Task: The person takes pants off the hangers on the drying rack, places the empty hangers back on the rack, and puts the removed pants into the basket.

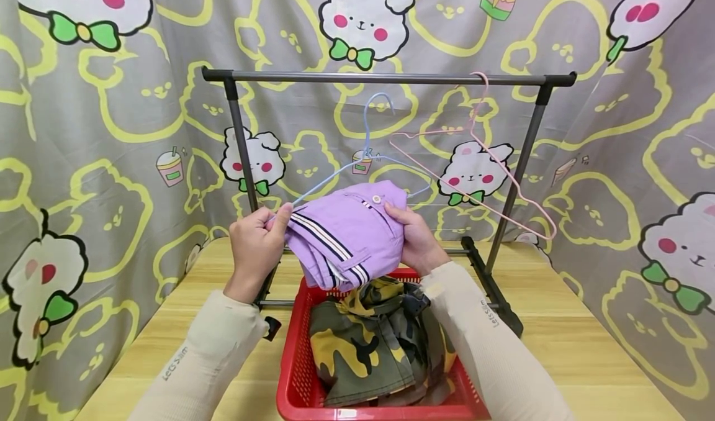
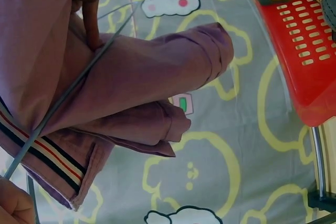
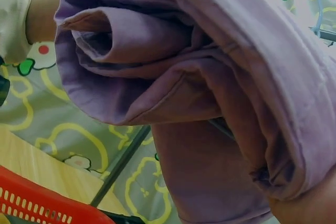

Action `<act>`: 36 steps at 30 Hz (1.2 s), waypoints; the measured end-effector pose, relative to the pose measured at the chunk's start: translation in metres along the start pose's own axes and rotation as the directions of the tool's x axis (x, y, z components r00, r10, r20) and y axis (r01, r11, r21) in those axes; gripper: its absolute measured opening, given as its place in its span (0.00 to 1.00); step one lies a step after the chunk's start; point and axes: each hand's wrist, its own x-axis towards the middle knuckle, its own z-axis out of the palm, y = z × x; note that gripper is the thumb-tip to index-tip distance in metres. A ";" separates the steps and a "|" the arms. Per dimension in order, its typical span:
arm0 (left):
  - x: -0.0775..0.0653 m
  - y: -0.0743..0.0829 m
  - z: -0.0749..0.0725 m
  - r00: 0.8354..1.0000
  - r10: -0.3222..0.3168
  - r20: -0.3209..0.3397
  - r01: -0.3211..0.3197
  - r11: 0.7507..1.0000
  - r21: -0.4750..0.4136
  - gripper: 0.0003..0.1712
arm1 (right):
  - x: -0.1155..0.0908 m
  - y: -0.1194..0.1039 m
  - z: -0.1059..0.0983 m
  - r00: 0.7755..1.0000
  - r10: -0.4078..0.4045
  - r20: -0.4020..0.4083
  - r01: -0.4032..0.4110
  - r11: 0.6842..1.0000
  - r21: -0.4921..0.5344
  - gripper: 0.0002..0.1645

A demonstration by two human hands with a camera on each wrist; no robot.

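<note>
A pair of purple shorts (image 1: 349, 235) with a striped waistband and a white button is held up bunched in front of me. My left hand (image 1: 254, 247) grips one end of a light-blue hanger (image 1: 329, 177), beside the waistband. On the other side my right hand (image 1: 419, 238) holds the shorts, thumb near the button, other fingers hidden behind the cloth. In the left wrist view the hanger's wire (image 2: 79, 80) crosses the shorts, and the legs (image 2: 173, 61) stick out sideways. Folded purple cloth (image 3: 157, 40) fills most of the right wrist view.
Below the shorts stands a red basket (image 1: 287, 371) with camouflage clothing (image 1: 363, 353) in it. Behind it, a grey garment rack (image 1: 335, 77) stands on the wooden table (image 1: 564, 346). From its bar hangs a pink hanger (image 1: 519, 191). A patterned curtain surrounds the table.
</note>
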 end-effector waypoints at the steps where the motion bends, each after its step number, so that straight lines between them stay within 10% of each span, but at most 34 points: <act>1: 0.000 0.000 0.000 1.000 0.001 -0.003 -0.001 1.000 -0.001 0.28 | 0.000 0.000 0.000 1.000 -0.001 -0.003 0.001 1.000 0.006 0.07; 36: -0.001 -0.002 0.003 1.000 0.002 -0.019 -0.002 1.000 0.024 0.29 | -0.008 -0.009 0.014 1.000 -0.014 -0.003 0.014 0.994 0.106 0.11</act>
